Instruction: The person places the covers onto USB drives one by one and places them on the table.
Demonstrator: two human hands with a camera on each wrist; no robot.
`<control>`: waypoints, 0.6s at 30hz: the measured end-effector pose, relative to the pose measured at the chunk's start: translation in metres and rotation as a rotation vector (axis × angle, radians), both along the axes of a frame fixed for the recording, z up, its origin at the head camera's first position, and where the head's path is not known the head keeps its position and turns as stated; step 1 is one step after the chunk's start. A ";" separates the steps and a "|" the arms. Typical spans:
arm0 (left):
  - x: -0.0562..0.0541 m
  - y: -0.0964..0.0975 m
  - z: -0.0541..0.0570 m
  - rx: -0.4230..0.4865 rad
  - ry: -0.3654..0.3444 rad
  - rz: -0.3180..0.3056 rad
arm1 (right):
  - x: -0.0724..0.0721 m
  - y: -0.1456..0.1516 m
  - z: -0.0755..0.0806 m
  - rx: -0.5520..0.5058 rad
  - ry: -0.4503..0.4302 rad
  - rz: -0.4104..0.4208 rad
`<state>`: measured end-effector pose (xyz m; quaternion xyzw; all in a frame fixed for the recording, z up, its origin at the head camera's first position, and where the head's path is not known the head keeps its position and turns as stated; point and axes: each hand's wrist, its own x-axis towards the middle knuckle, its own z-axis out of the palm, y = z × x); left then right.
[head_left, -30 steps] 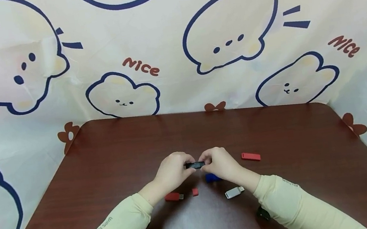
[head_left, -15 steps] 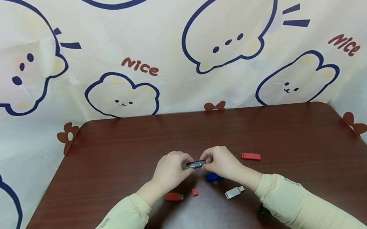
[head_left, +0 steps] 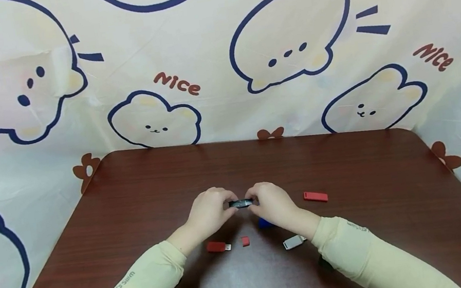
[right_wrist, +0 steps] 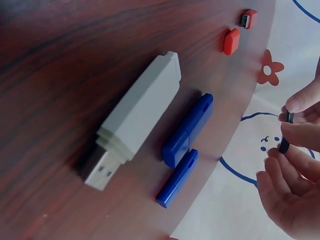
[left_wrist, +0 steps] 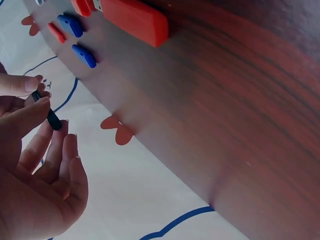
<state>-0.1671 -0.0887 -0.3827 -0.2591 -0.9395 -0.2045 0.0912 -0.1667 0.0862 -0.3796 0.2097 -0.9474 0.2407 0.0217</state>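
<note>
- L hand [head_left: 210, 208] pinches one end of the black stick [head_left: 241, 203] btwn thumb & fingers.
- R hand [head_left: 271, 202] pinches its other end; stick is held up off the bench [head_left: 234, 168], about level, approx. mid-bench in the head view.
- Red USB stick [head_left: 216, 247] lies nr L wrist, metal plug toward the small red cap [head_left: 245, 241]; the two are apart.
- Two blue pieces, a larger [right_wrist: 189, 130] & a slimmer one [right_wrist: 177, 179], lie side by side (can't tell if touching); in head view mostly hidden by R hand.
- White USB stick [head_left: 294, 242] sits next to R forearm, plug end partly covered in head view.
- Red strip [head_left: 315, 196] lies farther right, beyond R wrist.
- Dark thing [head_left: 324, 262] peeks out under R sleeve [head_left: 349, 250], too hidden to ID.
- Backdrop cloth [head_left: 206, 34] w/ bear drawings & "Nice" lettering behind.
</note>
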 end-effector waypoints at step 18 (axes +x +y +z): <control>-0.010 -0.017 -0.006 -0.029 -0.008 0.069 | -0.019 -0.025 -0.003 0.088 -0.018 0.089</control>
